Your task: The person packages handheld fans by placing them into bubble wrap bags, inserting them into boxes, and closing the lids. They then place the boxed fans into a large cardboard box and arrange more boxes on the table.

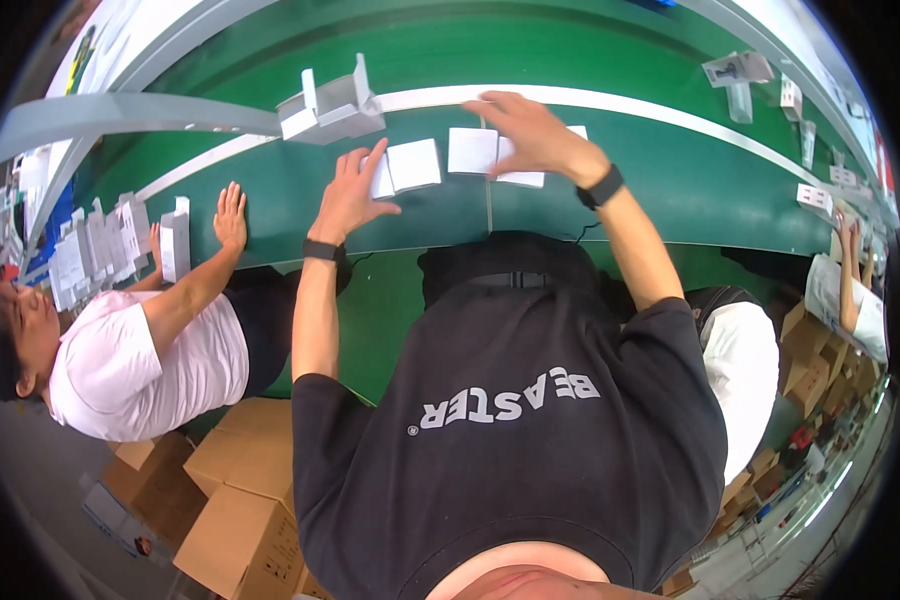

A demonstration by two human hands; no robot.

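I've got my left hand (350, 195) spread flat beside a small white box (413, 164) on the green belt (670, 190), my right hand (530, 135) splayed over two more white boxes (472, 150), brown cartons (245, 500) stacked below-left.

White boxes (413, 164) lie on a green belt (670, 190) with a white stripe (660, 110); brown cartons (240, 500) below.

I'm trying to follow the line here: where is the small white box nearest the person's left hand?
In the head view, the small white box lies on the green conveyor belt, just right of the left hand and left of the right hand.
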